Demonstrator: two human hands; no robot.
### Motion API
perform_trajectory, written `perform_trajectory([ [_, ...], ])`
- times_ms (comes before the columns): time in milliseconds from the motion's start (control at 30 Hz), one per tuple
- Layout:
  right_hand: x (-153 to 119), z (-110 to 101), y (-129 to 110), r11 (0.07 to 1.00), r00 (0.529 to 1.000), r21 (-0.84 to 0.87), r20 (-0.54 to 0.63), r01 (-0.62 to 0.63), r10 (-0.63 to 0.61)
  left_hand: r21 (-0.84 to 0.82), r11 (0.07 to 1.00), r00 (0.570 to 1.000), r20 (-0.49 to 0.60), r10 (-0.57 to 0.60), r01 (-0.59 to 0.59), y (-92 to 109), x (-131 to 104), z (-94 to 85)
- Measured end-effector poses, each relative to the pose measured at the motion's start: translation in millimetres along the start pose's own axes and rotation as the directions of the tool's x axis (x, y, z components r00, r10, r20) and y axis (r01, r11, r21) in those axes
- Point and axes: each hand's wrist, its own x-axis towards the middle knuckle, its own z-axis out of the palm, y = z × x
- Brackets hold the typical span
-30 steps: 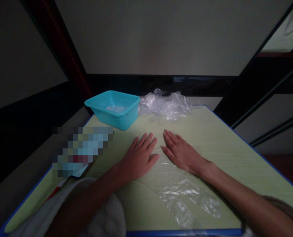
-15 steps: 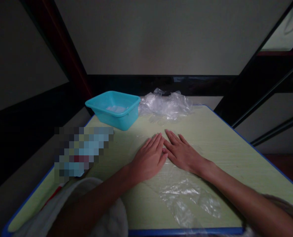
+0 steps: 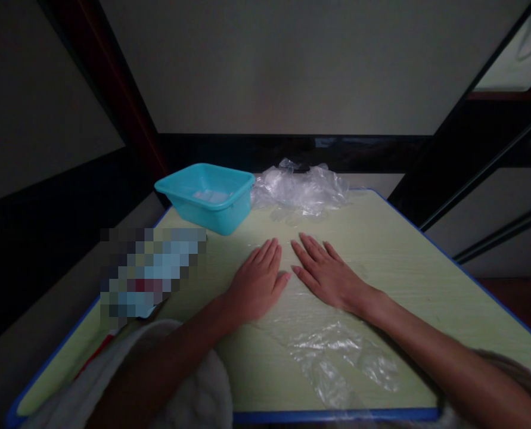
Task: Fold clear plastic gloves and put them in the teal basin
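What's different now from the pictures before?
The left hand moved right, up to the right hand, then back left, leaving a gap again. Nothing was grabbed or let go. The right hand, front plastic, back plastic and tub stayed about where they were.

The place seemed a dim corner of a home, its blue-edged tabletop (image 3: 408, 262) standing before pale panels (image 3: 274, 71) with dark trim (image 3: 372, 152).

One left hand (image 3: 257, 287) and one right hand (image 3: 330, 275) make two, with one worktop (image 3: 417, 262), one tub (image 3: 230, 218), one piece of clear plastic (image 3: 337, 342), one crumpled heap of plastic (image 3: 303, 189), its layers too tangled to count, and one blurred patch (image 3: 158, 268) whose items cannot be counted.
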Motion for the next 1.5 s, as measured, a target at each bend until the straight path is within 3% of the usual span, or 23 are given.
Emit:
perform_trajectory([
  [233, 0, -5, -2, 1.000, 0.998, -0.013, 0.059, -0.020, 0.021, 0.024, 0.998, 0.998, -0.003, -0.062, 0.062, -13, -2, -1.1],
  [533, 0, 0, 4, 1.000, 1.000, 0.005, 0.001, 0.004, -0.004, -0.004, 0.995, 0.995, 0.001, -0.099, 0.099, -30, -3, -3.3],
  [733, 7, -1, 18, 0.997, 0.996, -0.001, 0.035, 0.083, -0.083, -0.099, 0.994, 0.999, -0.003, 0.052, -0.052, -16, -5, -17.7],
  [900, 11, -4, 29, 0.991, 0.991, 0.015, 0.011, 0.131, -0.131, -0.114, 0.980, 0.984, 0.042, 0.171, -0.166, 5, -9, -18.2],
  [1167, 7, -11, 24, 0.988, 0.989, 0.033, 0.005, 0.149, -0.150, -0.088, 0.984, 0.980, 0.117, 0.163, -0.153, 4, -7, -14.3],
  [1267, 4, -14, 21, 0.978, 0.979, 0.068, 0.055, 0.195, -0.199, -0.093, 0.985, 0.982, 0.112, 0.154, -0.144, -3, -4, -13.1],
  [1500, -7, -30, 18, 0.955, 0.911, 0.172, 0.301, 0.241, -0.284, -0.090, 0.989, 0.984, 0.122, 0.128, -0.118, -15, 2, -14.3],
])
